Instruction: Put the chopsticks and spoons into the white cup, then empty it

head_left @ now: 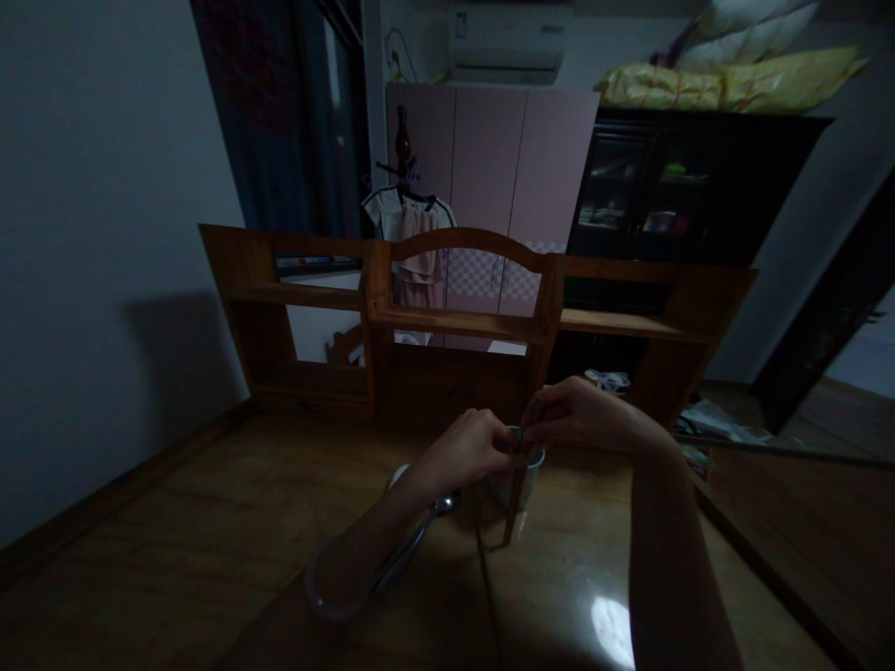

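Desk (230, 522): spreading out beneath your arms, its wood catching light near your right forearm.
Shelf (461, 323): standing along the desk's far edge.
Right hand (587, 415): you are pinching the upper end of a stick (516, 503) between thumb and fingers.
Left hand (465, 452): you are gripping it lower down, fingers curled.
Cup (533, 471): standing behind the stick, partly hidden.
Stick: slanting downward in front of the cup.
Spoon (446, 504): lying beside your left forearm.
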The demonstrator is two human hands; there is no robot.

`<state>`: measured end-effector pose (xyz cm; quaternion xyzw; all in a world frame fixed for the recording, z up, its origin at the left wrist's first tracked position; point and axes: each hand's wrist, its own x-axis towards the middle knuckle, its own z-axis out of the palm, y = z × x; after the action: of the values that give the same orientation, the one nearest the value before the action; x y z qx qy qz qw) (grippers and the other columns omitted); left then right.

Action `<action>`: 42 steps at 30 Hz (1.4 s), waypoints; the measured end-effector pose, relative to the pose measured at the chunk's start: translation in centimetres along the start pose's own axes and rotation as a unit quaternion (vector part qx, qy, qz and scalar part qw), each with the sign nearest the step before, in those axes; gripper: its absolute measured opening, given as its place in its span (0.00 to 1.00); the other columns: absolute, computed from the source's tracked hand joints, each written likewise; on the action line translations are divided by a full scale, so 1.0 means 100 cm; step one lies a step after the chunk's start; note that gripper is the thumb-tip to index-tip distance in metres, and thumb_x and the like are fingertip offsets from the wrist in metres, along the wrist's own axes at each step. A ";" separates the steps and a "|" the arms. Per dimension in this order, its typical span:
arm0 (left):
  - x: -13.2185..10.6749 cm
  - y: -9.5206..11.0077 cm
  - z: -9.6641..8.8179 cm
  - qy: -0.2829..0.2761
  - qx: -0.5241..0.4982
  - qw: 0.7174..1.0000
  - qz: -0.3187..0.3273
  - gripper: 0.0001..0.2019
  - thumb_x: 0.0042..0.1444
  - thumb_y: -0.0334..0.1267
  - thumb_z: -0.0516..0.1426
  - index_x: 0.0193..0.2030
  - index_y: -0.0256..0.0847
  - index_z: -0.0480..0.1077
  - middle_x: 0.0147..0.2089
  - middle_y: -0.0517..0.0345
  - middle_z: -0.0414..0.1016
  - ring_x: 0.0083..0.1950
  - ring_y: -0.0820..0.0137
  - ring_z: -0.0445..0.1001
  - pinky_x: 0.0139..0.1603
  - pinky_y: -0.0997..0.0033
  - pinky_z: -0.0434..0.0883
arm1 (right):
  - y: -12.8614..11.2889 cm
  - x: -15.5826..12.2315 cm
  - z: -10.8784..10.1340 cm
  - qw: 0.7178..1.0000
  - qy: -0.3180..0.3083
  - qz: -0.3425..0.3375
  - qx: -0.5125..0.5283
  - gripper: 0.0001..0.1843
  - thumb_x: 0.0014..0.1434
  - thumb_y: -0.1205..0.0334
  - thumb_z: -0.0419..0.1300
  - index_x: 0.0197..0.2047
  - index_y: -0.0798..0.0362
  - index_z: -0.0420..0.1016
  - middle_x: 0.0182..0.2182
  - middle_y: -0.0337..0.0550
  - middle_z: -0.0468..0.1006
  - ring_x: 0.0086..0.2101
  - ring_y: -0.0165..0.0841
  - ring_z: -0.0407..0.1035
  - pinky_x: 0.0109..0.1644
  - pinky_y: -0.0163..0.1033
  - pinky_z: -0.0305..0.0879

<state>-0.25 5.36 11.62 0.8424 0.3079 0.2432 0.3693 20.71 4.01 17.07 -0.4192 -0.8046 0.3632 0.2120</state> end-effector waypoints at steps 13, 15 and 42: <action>-0.002 -0.002 -0.004 -0.029 -0.010 1.000 -0.003 0.16 0.54 0.48 0.58 0.34 0.36 0.79 0.26 0.54 0.78 0.28 0.69 0.76 0.26 0.76 0.65 | -0.007 0.001 0.002 1.000 -0.007 -0.024 0.005 0.10 0.55 0.57 0.66 0.37 0.56 0.80 0.31 0.43 0.81 0.33 0.36 0.76 0.35 0.33 0.70; -0.002 -0.001 -0.005 -0.045 -0.030 0.999 -0.003 0.16 0.54 0.48 0.59 0.34 0.35 0.78 0.26 0.54 0.78 0.28 0.69 0.76 0.26 0.76 0.66 | -0.008 0.001 0.003 0.999 -0.015 -0.029 0.014 0.10 0.55 0.57 0.66 0.36 0.56 0.79 0.31 0.43 0.81 0.33 0.35 0.75 0.34 0.33 0.70; 0.005 -0.005 0.008 0.047 0.041 0.998 -0.019 0.21 0.54 0.53 0.57 0.28 0.35 0.78 0.22 0.54 0.76 0.25 0.70 0.74 0.21 0.78 0.59 | 0.007 0.007 0.002 1.000 0.022 -0.013 -0.014 0.11 0.56 0.55 0.66 0.37 0.55 0.79 0.30 0.43 0.80 0.33 0.36 0.75 0.33 0.34 0.68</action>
<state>0.44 5.56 10.81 0.8386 0.3504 0.2626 0.3242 20.57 4.80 16.43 -0.4192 -0.8101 0.3401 0.2289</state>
